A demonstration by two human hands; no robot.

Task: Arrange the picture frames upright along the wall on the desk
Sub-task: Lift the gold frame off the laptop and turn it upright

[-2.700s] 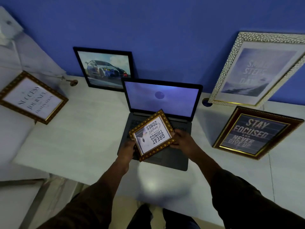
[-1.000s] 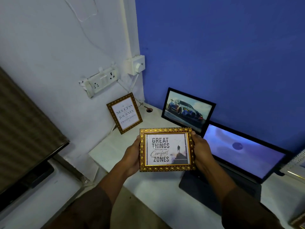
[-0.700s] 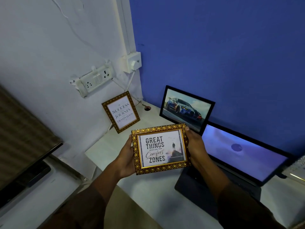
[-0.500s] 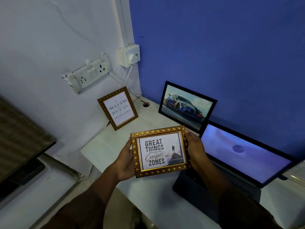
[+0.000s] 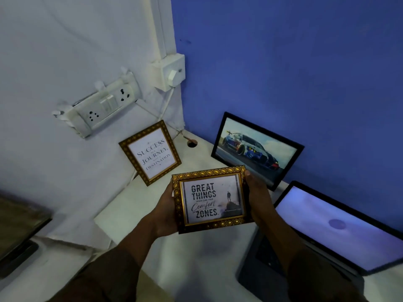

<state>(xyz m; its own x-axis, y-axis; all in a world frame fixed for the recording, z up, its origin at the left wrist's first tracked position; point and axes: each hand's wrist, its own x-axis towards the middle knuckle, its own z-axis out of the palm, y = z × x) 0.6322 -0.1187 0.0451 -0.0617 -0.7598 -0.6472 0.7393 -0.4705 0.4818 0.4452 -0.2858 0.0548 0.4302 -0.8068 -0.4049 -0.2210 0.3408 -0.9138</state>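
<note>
I hold a small gold-framed picture reading "Great Things... Comfort Zones" [image 5: 211, 199] above the white desk [image 5: 135, 212], facing me and right way up. My left hand [image 5: 166, 209] grips its left edge and my right hand [image 5: 257, 199] grips its right edge. A gold-framed "Success is a Journey" picture [image 5: 151, 152] leans upright against the white side wall in the corner. A black-framed car picture [image 5: 254, 149] leans upright against the blue wall behind the held frame.
An open laptop [image 5: 331, 227] with a lit screen sits at the right, close to my right forearm. A switchboard [image 5: 98, 105] and a plugged socket [image 5: 171, 71] with a cable are on the white wall. A cable hole [image 5: 191, 144] is in the desk corner.
The frame was lifted off the laptop and turned right way up. My view swung left to the desk corner, and the frame now sits lower and closer to the leaning pictures.
</note>
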